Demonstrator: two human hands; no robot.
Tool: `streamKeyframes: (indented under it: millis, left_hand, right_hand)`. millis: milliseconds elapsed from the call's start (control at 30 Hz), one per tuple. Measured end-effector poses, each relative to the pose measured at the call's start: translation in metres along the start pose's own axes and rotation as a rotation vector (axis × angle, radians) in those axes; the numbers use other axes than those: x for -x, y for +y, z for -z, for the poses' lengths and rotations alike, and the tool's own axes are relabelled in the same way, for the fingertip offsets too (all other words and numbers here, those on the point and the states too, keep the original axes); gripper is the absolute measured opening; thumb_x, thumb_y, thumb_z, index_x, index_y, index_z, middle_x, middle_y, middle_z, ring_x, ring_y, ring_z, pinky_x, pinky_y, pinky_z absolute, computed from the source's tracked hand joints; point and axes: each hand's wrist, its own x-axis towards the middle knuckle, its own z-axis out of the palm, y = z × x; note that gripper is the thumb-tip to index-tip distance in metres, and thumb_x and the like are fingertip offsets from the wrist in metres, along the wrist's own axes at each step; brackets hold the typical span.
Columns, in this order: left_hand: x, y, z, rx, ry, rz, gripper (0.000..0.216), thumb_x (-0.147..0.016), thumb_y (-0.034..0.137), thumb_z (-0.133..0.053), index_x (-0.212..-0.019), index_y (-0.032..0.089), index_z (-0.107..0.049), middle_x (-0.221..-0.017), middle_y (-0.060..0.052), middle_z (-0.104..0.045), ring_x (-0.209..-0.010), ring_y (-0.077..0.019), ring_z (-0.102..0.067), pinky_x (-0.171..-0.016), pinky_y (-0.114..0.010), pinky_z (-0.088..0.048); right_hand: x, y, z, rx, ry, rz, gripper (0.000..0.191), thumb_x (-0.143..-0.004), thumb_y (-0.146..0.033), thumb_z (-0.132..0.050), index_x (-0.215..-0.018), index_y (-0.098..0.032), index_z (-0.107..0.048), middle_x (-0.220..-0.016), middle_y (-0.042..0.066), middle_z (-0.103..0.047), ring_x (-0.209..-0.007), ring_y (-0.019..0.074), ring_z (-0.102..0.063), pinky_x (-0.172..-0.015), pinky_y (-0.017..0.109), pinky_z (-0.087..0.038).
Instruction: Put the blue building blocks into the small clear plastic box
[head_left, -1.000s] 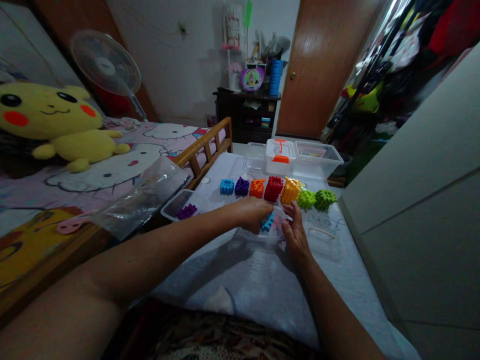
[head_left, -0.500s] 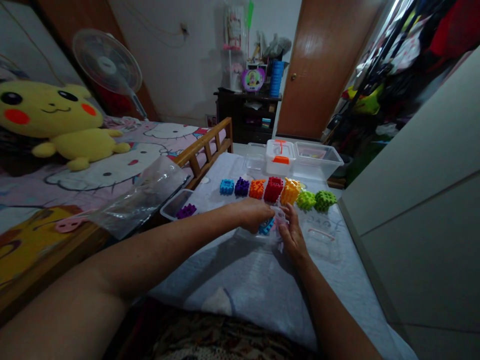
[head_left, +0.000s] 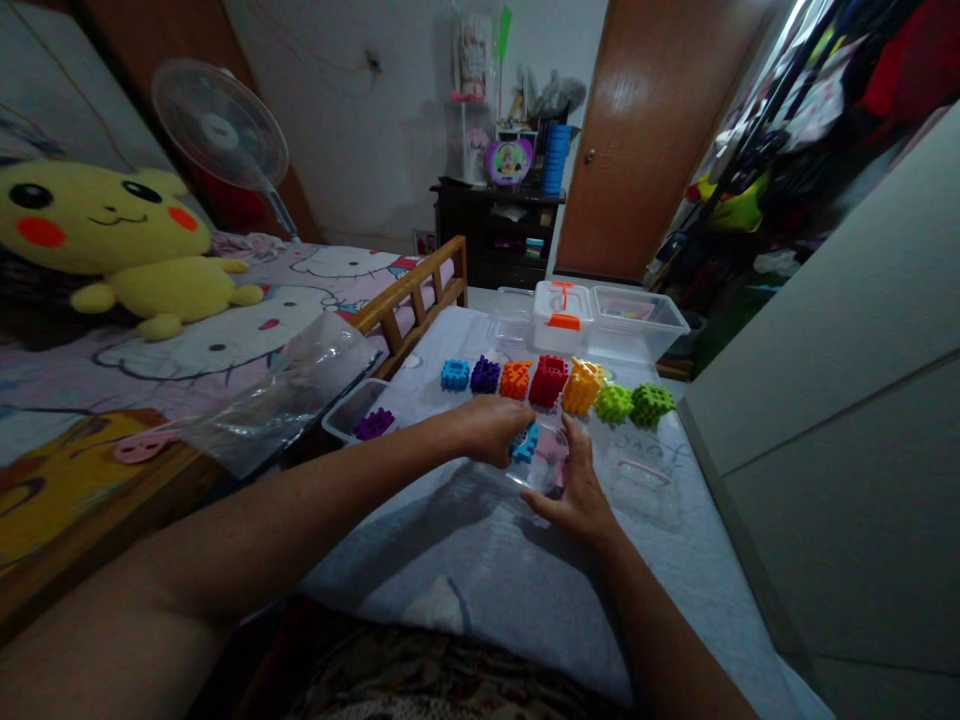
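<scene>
My left hand is closed around blue interlocking toy pieces, over the near part of a clear plastic box. Pink pieces show inside that box, on its right side. With thumb and fingers spread along the box's right edge, my right hand grips it. Beyond my hands stands a row of block cubes: a blue cube, a dark purple cube, an orange cube, a red cube, a yellow-orange cube, a lime cube and a green cube.
Left of my arm, a clear tub holds purple pieces. A clear lid lies to the right. A lidded box with orange clips and an open clear bin stand behind. A wooden bed rail borders the left.
My left hand has drawn back slightly left with the blue pieces. My right hand has shifted from the pieces to a wider grip on the box's side.
</scene>
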Motion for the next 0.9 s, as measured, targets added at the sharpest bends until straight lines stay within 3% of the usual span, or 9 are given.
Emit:
streamKeyframes:
  millis: [133, 367, 633, 733, 800, 900]
  left_hand:
    - [0.002, 0.000, 0.000, 0.032, 0.019, 0.103, 0.042, -0.068, 0.029, -0.074, -0.106, 0.019, -0.061, -0.111, -0.008, -0.071, -0.098, -0.0266, -0.068, -0.075, -0.030, -0.052]
    - [-0.003, 0.006, -0.004, 0.014, -0.005, 0.228, 0.035, -0.068, 0.031, -0.071, -0.100, 0.019, -0.064, -0.107, -0.010, -0.073, -0.099, -0.0289, -0.069, -0.075, -0.032, -0.054]
    - [-0.010, 0.017, -0.014, 0.016, -0.056, 0.275, 0.043, -0.065, 0.030, -0.072, -0.106, 0.017, -0.066, -0.110, -0.012, -0.074, -0.101, -0.0300, -0.069, -0.076, -0.033, -0.056]
    - [-0.012, 0.015, -0.019, 0.019, -0.069, 0.273, 0.043, -0.064, 0.028, -0.074, -0.105, 0.017, -0.068, -0.107, -0.012, -0.074, -0.099, -0.0295, -0.070, -0.074, -0.031, -0.055]
    - [-0.012, 0.015, -0.022, 0.026, -0.102, 0.261, 0.039, -0.065, 0.028, -0.073, -0.102, 0.017, -0.069, -0.104, -0.013, -0.075, -0.096, -0.0298, -0.071, -0.072, -0.031, -0.055]
    - [-0.014, 0.015, -0.024, 0.061, -0.176, 0.209, 0.032, -0.070, 0.032, -0.071, -0.099, 0.017, -0.072, -0.100, -0.013, -0.075, -0.091, -0.0299, -0.071, -0.070, -0.032, -0.054]
  right_hand:
    - [0.003, -0.015, -0.014, 0.200, 0.129, -0.036, 0.121, -0.067, -0.068, -0.076, -0.158, -0.019, -0.015, -0.134, 0.018, -0.044, -0.124, 0.0396, -0.045, -0.105, 0.064, -0.040]
    - [0.008, -0.027, -0.015, 0.232, 0.070, 0.022, 0.111, -0.077, -0.057, -0.071, -0.159, -0.017, -0.006, -0.145, 0.022, -0.036, -0.135, 0.0414, -0.037, -0.108, 0.062, -0.040]
    - [0.015, -0.032, -0.024, 0.249, 0.108, -0.015, 0.108, -0.074, -0.060, -0.073, -0.155, -0.015, -0.019, -0.134, 0.022, -0.051, -0.122, 0.0378, -0.054, -0.095, 0.053, -0.052]
    - [0.016, -0.034, -0.024, 0.215, 0.091, -0.025, 0.093, -0.077, -0.057, -0.071, -0.150, -0.016, -0.029, -0.120, 0.018, -0.062, -0.104, 0.0328, -0.064, -0.083, 0.046, -0.055]
    - [0.015, -0.035, -0.022, 0.146, 0.050, -0.040, 0.075, -0.082, -0.051, -0.067, -0.142, -0.015, -0.039, -0.096, 0.009, -0.066, -0.080, 0.0248, -0.066, -0.069, 0.037, -0.054]
    - [0.013, -0.035, -0.016, 0.007, 0.008, -0.036, 0.045, -0.090, -0.038, -0.056, -0.128, -0.015, -0.048, -0.066, -0.004, -0.052, -0.056, 0.0156, -0.054, -0.055, 0.027, -0.044]
